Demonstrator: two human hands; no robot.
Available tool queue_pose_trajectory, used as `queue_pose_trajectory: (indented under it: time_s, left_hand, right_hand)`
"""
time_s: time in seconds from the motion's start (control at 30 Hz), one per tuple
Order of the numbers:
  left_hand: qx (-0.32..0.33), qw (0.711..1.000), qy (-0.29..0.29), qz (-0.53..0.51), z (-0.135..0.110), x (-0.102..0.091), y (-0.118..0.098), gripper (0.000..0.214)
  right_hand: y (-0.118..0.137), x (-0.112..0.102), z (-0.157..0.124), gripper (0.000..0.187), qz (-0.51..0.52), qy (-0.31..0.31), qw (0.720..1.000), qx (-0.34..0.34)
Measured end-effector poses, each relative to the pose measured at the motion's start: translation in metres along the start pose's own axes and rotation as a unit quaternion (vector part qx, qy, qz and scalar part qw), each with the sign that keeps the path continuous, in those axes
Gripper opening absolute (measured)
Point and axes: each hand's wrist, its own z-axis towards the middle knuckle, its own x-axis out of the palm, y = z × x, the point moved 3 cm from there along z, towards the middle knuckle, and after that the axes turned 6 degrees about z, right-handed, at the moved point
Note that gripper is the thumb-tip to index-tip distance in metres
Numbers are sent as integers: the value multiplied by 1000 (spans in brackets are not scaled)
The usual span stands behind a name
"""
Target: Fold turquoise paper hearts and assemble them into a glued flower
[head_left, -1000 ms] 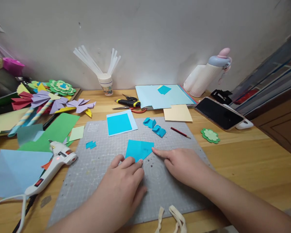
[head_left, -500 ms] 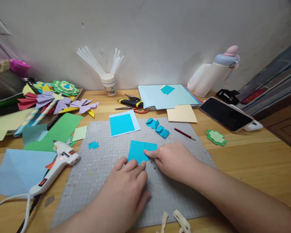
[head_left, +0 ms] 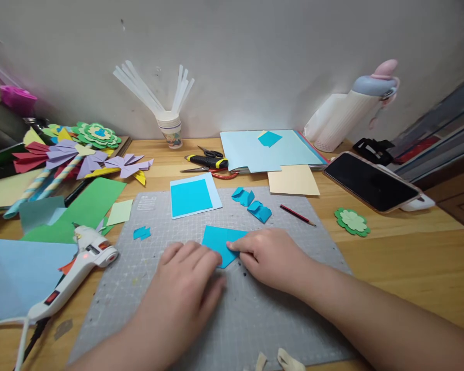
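A folded sheet of bright blue paper (head_left: 220,236) lies on the grey cutting mat (head_left: 270,319). My right hand (head_left: 272,255) pins it with an outstretched index finger, its other fingers curled under. My left hand (head_left: 187,281) hovers or rests at the paper's lower left edge, fingers bent loosely and apart from the thumb; whether its fingertips touch the sheet is hard to see. Farther up the mat are two small folded blue pieces (head_left: 259,211), a blue square (head_left: 191,198) on a paler sheet, and a pencil (head_left: 297,215). Small blue scraps (head_left: 142,233) lie at left.
A white glue gun (head_left: 75,273) with its cable lies left, beside green paper (head_left: 88,206) and paper flowers (head_left: 96,135). Behind the mat stand a paper cup (head_left: 169,129) with white strips, a utility knife (head_left: 206,161) and scissors. A phone (head_left: 371,180) and bottle (head_left: 348,116) are at right.
My left hand has shifted left and lifted its fingers back from the paper's lower edge. The right index finger stays on the paper. The view has turned slightly.
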Motion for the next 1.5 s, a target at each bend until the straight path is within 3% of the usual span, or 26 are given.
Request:
queue_pose_trajectory:
  time_s: [0.13, 0.33, 0.47, 0.6, 0.7, 0.87, 1.13, 1.33, 1.5]
  left_hand:
    - [13, 999, -31, 8, 10, 7, 13, 24]
    - [19, 999, -44, -3, 14, 9, 19, 15]
    - [13, 998, -54, -3, 14, 3, 19, 10]
    - [28, 992, -119, -2, 10, -7, 18, 15]
    - [72, 986, -149, 4, 7, -11, 16, 17]
    - [93, 992, -81, 39, 6, -5, 13, 27]
    - [113, 992, -7, 50, 5, -3, 6, 21]
    - [80, 995, 46, 28, 5, -9, 11, 22]
    - [58, 993, 97, -37, 6, -9, 15, 11]
  right_hand:
    - [2, 2, 2, 23, 20, -31, 998, -41]
    - [8, 3, 1, 28, 27, -45, 990, -135]
    - [5, 3, 2, 13, 33, -91, 985, -144]
    - [2, 0, 1, 17, 67, -154, 971, -170]
    - [0, 0, 1, 20, 118, -156, 963, -185]
    - [-1, 4, 4, 24, 116, -89, 967, -207]
    - [4, 5, 3, 28, 36, -23, 955, -294]
    - [8, 6, -1, 28, 48, -16, 953, -300]
    - [7, 8, -1, 25, 63, -31, 948, -309]
